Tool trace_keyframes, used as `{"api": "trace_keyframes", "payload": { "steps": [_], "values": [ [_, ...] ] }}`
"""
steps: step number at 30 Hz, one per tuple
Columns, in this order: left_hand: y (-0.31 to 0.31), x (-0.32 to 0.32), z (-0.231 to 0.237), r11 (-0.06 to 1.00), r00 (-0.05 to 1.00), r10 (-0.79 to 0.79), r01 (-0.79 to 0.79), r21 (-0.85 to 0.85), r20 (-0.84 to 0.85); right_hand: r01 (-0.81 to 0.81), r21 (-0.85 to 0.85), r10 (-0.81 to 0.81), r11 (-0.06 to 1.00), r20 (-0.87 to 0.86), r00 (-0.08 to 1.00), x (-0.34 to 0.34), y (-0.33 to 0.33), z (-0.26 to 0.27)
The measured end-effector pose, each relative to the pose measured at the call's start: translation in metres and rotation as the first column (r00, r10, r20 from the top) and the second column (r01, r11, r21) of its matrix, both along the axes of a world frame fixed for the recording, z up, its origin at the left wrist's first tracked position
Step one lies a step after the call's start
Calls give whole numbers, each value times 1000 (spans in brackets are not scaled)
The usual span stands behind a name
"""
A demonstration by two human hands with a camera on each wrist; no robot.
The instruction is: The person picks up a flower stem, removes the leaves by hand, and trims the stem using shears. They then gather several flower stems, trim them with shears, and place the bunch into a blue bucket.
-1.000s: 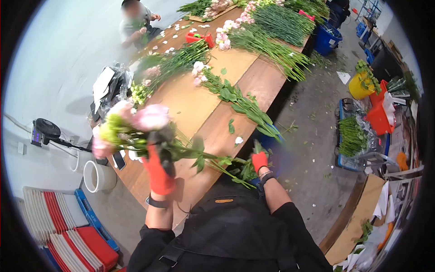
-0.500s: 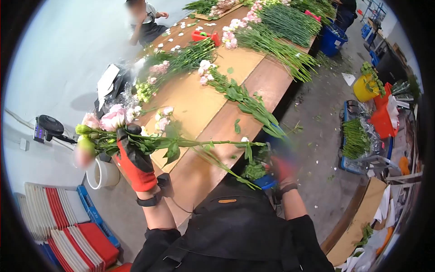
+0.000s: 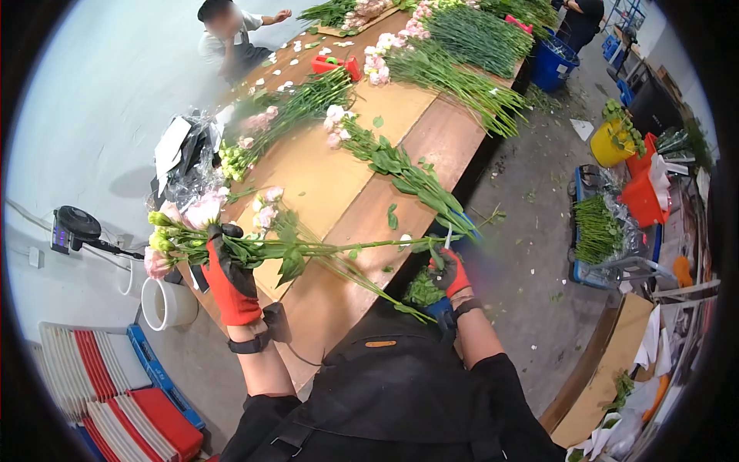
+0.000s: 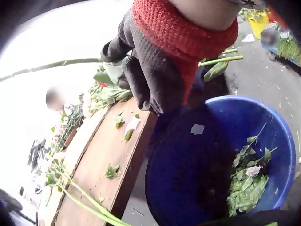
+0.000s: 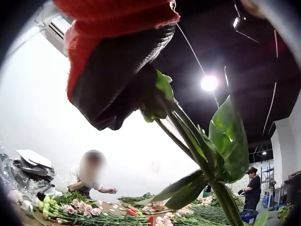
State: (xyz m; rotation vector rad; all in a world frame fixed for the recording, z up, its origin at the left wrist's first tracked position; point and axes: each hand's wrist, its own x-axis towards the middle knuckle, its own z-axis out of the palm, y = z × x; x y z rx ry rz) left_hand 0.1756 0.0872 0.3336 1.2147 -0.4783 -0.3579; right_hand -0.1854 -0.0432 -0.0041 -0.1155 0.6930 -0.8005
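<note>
Flowers (image 3: pixel 203 212), pink with green buds, are held just below the blooms by a left hand (image 3: pixel 231 285) in the head view, its gloved fingers curled round the stems (image 3: pixel 350 246). These stretch across the near end of a wooden table (image 3: pixel 454 146). At their far end, beside the table's edge, the right hand (image 3: pixel 453 275) has its fingers bent at a leaf. More bunches (image 3: pixel 416 173) lie on the wood and board.

In the left wrist view, dark gloved fingers (image 4: pixel 153 75) fold over a pale leaf (image 4: pixel 114 70), only slightly apart. A blue bin (image 4: pixel 214 100) stands beside the table, holding leaves and a pink bloom (image 4: pixel 253 171). Leaf scraps (image 4: pixel 112 171) dot the wood.

In the right wrist view, a glove (image 5: pixel 120 75) closes round leafy stalks (image 5: pixel 202 165); its fingers are too dark to tell apart. Beyond, a person (image 5: pixel 83 190) reaches out one arm behind the table, near pink blooms (image 5: pixel 82 207), and another person in a cap (image 5: pixel 253 190) stands at right.
</note>
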Motion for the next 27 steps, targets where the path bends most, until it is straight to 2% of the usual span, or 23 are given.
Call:
{"api": "trace_keyframes", "payload": {
  "steps": [1,2,4,6,8,9,10,11,12,14,15,17,18,19,20,21,23,25,26,27],
  "values": [
    [-1,1,-1,1000,1000,24,-24,13,-20,-16,7,15,1000,169,985,-1,-1,-5],
    [3,9,-8,1000,1000,-10,11,26,-21,-5,-12,6,1000,53,999,-3,-1,-10],
    [16,37,-28,995,997,-78,79,52,-24,9,-55,-19,998,-179,984,-3,4,14],
    [24,53,-34,992,992,-110,113,49,-61,-148,-238,13,960,-491,871,-10,12,33],
    [26,60,-37,992,994,-102,104,65,-38,-467,-402,-28,788,-780,625,-25,10,28],
    [25,57,-34,993,997,-80,81,86,-11,-631,-369,-121,682,-909,400,-36,10,21],
    [22,52,-29,993,998,-58,56,106,16,-770,-278,-247,574,-956,160,-47,13,16],
    [20,50,-25,992,998,-37,31,125,43,-869,-138,-394,474,-917,-69,-53,14,10],
    [19,52,-27,995,999,-29,27,99,23,-847,-83,-295,525,-951,-89,-56,16,28],
    [15,55,-32,999,1000,-13,14,44,-15,-856,-76,-347,511,-930,-125,-68,21,28],
    [13,56,-32,999,999,-33,32,41,19,-861,-73,-372,504,-917,-140,-71,24,29],
    [10,54,-30,997,994,-63,60,38,92,-896,-109,-401,430,-912,-82,-67,27,54],
    [9,56,-34,991,984,-104,90,99,147,-904,-138,-431,406,-901,-56,-58,28,69],
    [5,51,-38,989,988,-85,68,134,125,-911,-168,-460,376,-887,-26,-49,28,75],
    [0,41,-38,993,998,-58,56,108,19,-938,-149,-514,314,-857,-36,-46,26,77],
    [-5,28,-38,996,995,-34,42,83,-88,-934,-251,-585,255,-809,57,-33,26,93],
    [-22,-4,-29,995,980,-61,75,66,-191,-891,-435,-705,128,-672,226,6,26,163],
    [-27,-6,-60,981,973,-145,164,99,-180,-882,-472,-755,4,-580,307,45,33,231],
    [-39,-32,-42,986,976,-163,167,18,-142,-874,-482,-777,-54,-530,341,62,38,251],
    [-41,-35,-46,975,971,-210,217,49,-112,-850,-512,-767,-124,-495,409,74,43,256]
  ]
}}
